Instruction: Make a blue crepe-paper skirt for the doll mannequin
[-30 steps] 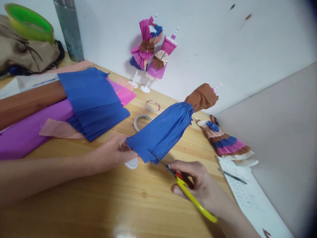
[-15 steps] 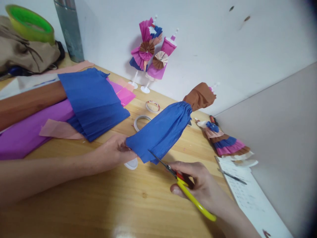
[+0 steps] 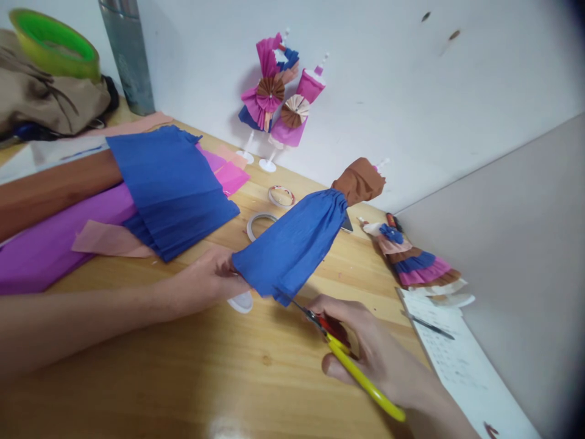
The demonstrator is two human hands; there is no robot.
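Observation:
A small dress form wears a brown crepe-paper top (image 3: 359, 182) and a long gathered blue paper skirt (image 3: 292, 244). It leans with its top away to the right. My left hand (image 3: 217, 275) is closed on the skirt's lower left corner, near the form's white round base (image 3: 241, 302); the stand itself is hidden. In my right hand (image 3: 361, 341) is a pair of scissors (image 3: 336, 344) with red and yellow handles. Their blades meet the skirt's lower right hem, where a small flap of paper sticks out.
Blue paper (image 3: 173, 189), brown paper (image 3: 55, 192) and purple paper (image 3: 77, 238) lie at left. Tape rolls (image 3: 249, 228) sit behind the skirt. Two dressed forms (image 3: 270, 91) stand by the wall. At right are a tiered paper dress (image 3: 415, 262), a notebook (image 3: 461, 360) and a pen (image 3: 432, 327).
The dress form's top has tipped slightly left and down. The scissor blades have closed further at the hem, and their yellow handle has shifted a little right and down.

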